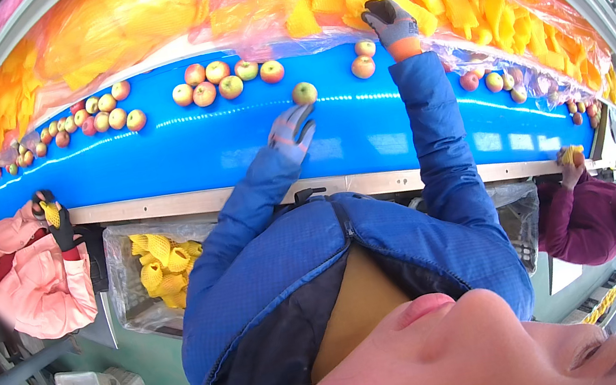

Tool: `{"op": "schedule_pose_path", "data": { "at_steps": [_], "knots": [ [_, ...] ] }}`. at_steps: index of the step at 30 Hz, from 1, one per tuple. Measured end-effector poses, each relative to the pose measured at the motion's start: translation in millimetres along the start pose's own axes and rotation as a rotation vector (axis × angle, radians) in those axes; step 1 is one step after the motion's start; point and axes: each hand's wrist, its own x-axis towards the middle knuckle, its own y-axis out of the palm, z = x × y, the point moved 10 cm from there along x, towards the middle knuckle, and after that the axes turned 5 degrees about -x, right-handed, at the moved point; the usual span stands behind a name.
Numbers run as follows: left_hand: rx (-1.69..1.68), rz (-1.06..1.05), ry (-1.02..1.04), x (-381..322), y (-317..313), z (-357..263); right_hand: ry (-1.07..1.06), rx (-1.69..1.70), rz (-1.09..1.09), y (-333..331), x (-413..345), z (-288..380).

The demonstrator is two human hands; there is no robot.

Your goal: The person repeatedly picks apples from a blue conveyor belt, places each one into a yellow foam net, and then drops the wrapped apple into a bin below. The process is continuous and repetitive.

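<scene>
My left hand (291,132), in a grey glove, reaches over the blue conveyor belt (351,123). Its fingertips are against the near side of a yellow-green apple (304,93), with the thumb held apart. Farther out to the right, my right hand (394,29), in a grey glove with dark fingertips and an orange cuff, has its fingers bent onto a yellow foam net sleeve (409,11) at the pile's edge. Two apples (364,66) lie on the belt just left of that wrist.
Loose yellow foam sleeves (461,11) and pink plastic film (263,8) line the far side. Apple groups (217,72) dot the belt. A plastic-lined crate (127,286) with yellow sleeves stands at near left. Co-workers in pink (45,282) and maroon (584,218) flank me, each holding a yellow-netted item.
</scene>
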Motion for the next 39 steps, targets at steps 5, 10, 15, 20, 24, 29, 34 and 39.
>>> {"op": "schedule_pose_path", "data": {
  "at_steps": [5,10,15,20,24,29,34,39],
  "knots": [
    [0.525,0.04,0.49,133,0,-104,0.134,0.478,0.127,21,2,-8],
    [0.848,0.277,0.222,178,27,-49,0.187,1.0,-0.202,-18,-1,-49],
    [0.734,0.06,0.251,181,16,-51,0.26,1.537,-0.03,-34,-14,-50],
    [0.127,-0.268,0.265,130,-28,-48,0.225,1.104,0.196,-7,-85,-20],
    [-0.232,0.231,0.073,66,33,-24,0.012,0.409,0.218,47,-136,-6],
    [-1.29,0.249,-0.969,-40,69,49,-0.006,0.087,0.228,85,-168,-17],
    [-0.747,0.158,-0.619,-44,52,76,-0.037,0.326,0.185,89,-188,-21],
    [-0.531,0.092,-0.588,-46,58,79,0.198,0.503,0.406,125,-208,-30]
  ]
}}
